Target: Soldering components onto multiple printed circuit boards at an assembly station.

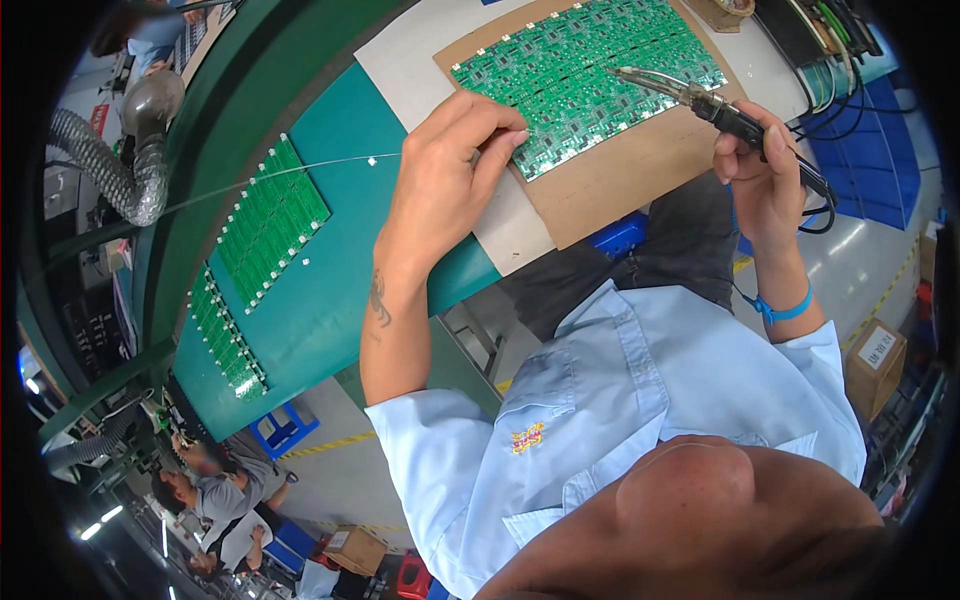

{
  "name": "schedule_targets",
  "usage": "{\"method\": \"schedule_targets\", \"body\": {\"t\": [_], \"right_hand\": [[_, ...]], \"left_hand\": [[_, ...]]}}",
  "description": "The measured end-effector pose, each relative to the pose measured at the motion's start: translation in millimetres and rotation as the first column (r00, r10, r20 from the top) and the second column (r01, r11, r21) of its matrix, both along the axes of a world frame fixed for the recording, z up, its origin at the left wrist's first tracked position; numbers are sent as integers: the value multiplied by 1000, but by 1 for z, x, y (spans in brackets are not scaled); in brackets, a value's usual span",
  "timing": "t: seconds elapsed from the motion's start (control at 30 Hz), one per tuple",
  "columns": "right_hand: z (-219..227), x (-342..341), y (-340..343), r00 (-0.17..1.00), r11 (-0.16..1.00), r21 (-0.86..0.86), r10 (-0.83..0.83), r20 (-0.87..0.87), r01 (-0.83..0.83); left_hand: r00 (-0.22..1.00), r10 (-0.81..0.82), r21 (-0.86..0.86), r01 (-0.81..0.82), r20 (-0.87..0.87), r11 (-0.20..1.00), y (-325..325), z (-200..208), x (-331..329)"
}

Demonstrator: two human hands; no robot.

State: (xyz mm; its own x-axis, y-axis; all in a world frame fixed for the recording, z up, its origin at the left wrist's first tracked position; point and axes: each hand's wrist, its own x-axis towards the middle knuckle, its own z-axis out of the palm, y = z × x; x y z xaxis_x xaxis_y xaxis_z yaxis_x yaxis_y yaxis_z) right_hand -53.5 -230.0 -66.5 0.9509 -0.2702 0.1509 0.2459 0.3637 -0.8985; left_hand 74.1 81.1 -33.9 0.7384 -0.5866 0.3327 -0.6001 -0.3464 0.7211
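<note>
A large green circuit board panel (590, 75) lies on brown cardboard at the far side of the bench. My left hand (445, 175) is at the panel's left edge, thumb and forefinger pinched together. Whatever is between the fingertips is too small to make out. A thin wire (330, 161) stretches from the left and reaches the back of this hand. In my right hand (765, 175) is a black-handled soldering iron (735, 120), fingers closed round the handle. A metal guide tube runs along the iron, and its tip points left over the panel.
The cardboard (610, 185) rests on a white sheet (400, 60) over the green bench top (365, 225). More green boards (270, 225) lie to the left, with small white pieces near them. A flexible metal duct (100, 160) hangs at left. Black cables (855, 100) gather at far right.
</note>
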Motion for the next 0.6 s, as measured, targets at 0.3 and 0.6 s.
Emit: {"method": "schedule_targets", "body": {"t": [0.3,0.6], "right_hand": [[40,-23,31,995,806,-591,83,58,-33],[40,-24,48,959,553,-831,200,202,60]], "left_hand": [[998,-66,14,66,11,998,8,-1,1],[986,-164,111,167,-38,980,3,1,7]]}}
